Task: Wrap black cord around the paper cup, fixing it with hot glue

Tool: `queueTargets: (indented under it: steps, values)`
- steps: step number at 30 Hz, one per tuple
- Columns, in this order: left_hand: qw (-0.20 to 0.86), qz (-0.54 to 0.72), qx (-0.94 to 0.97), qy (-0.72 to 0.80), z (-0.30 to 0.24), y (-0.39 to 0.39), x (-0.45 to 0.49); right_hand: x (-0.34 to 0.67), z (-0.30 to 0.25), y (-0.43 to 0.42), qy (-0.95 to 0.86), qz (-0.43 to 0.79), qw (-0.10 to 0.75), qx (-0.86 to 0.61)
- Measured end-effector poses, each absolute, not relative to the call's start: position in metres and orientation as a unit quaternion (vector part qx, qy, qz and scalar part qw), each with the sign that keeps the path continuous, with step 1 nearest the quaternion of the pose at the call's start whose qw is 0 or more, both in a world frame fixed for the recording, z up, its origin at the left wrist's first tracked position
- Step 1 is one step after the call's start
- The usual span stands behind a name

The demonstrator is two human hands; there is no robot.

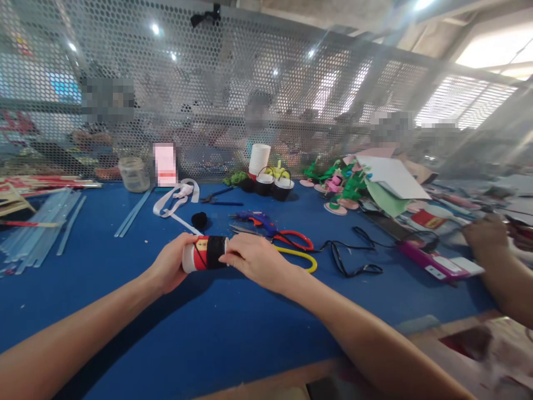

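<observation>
A paper cup [200, 253], red and white with a wide black band round one end, lies sideways between my hands above the blue table. My left hand [171, 261] is closed round its white left end. The fingers of my right hand [252, 256] are closed on the black-banded right end, with the thumb in front. Just behind the cup sits a small black roll [199, 220]. A white ribbon [166, 204] trails down to the cup's back edge. Scissors [300, 251] with red and yellow handles lie beyond my right hand, partly hidden by it, near a blue glue gun [255, 218].
Glue sticks [45, 228] and a jar [134, 174] stand left. Pliers [220, 195], small black-and-white buckets [283, 186] and stacked cups [260, 158] are behind. Green craft plants [347, 189], a purple power strip [431, 261] and another person's arm [499, 266] are right. A perforated screen [233, 72] closes the back.
</observation>
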State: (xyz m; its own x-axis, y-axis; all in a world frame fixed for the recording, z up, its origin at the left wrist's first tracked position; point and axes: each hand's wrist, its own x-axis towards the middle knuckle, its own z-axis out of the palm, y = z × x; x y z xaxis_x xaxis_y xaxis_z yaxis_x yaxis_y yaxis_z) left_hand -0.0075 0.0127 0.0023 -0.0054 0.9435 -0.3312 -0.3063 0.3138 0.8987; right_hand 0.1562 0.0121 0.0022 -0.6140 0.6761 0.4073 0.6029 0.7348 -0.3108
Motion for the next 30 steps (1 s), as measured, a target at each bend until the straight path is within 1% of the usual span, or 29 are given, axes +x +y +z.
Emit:
queueTargets:
  steps: [2,4,7,9,10,12,15,18,20,22,26,30]
  values:
    - [0.627,0.501,0.313,0.508,0.001,0.015,-0.009,0.160,0.000,0.014,-0.901,0.095,0.261,-0.332]
    - [0.619,0.513,0.312,0.506,0.000,0.016,-0.010,0.166,0.000,0.018,-0.886,0.154,0.277,-0.338]
    - [0.617,0.511,0.339,0.494,-0.003,0.016,-0.010,0.176,0.000,0.028,-0.800,0.228,0.354,-0.427]
    - [0.615,0.472,0.400,0.489,-0.005,0.012,-0.011,0.180,0.000,0.034,-0.737,0.267,0.403,-0.472]
    - [0.611,0.442,0.438,0.489,-0.006,0.009,-0.011,0.180,0.000,0.036,-0.717,0.293,0.414,-0.478]
    - [0.594,0.376,0.517,0.488,-0.006,0.002,-0.010,0.178,0.000,0.036,-0.698,0.357,0.411,-0.464]
    - [0.567,0.298,0.611,0.465,-0.005,-0.008,-0.009,0.171,-0.001,0.029,-0.710,0.426,0.371,-0.420]
    - [0.532,0.252,0.685,0.430,-0.003,-0.016,-0.006,0.163,-0.002,0.020,-0.734,0.470,0.313,-0.376]
    - [0.507,0.228,0.722,0.411,-0.002,-0.019,-0.004,0.158,-0.002,0.016,-0.734,0.501,0.289,-0.356]
    - [0.483,0.207,0.751,0.399,0.000,-0.021,-0.002,0.153,-0.003,0.013,-0.719,0.519,0.299,-0.352]
    - [0.465,0.182,0.776,0.386,0.003,-0.021,0.001,0.148,-0.004,0.012,-0.675,0.527,0.347,-0.382]
    - [0.464,0.187,0.771,0.393,0.002,-0.020,0.001,0.148,-0.003,0.013,-0.670,0.527,0.343,-0.394]
